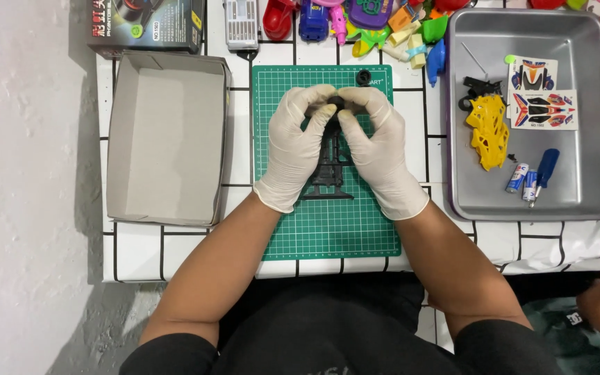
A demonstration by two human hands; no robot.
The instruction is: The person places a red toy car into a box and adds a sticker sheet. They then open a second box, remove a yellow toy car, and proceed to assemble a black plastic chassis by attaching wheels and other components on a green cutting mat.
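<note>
Both my hands wear white gloves and meet over a green cutting mat (pixel 328 229). My left hand (pixel 294 142) and my right hand (pixel 376 146) pinch a small black wheel (pixel 336 103) at the far end of a black toy car chassis (pixel 329 173), which lies on the mat between them. Fingers hide most of the wheel. Another black wheel (pixel 364 76) lies loose at the mat's far edge.
An open grey cardboard box (pixel 164 139) sits left of the mat. At right a metal tray (pixel 578 198) holds a yellow car body (pixel 487 130), sticker sheets (pixel 542 110), batteries (pixel 521 179) and a blue screwdriver (pixel 543 172). Colourful plastic toys (pixel 362 21) line the back.
</note>
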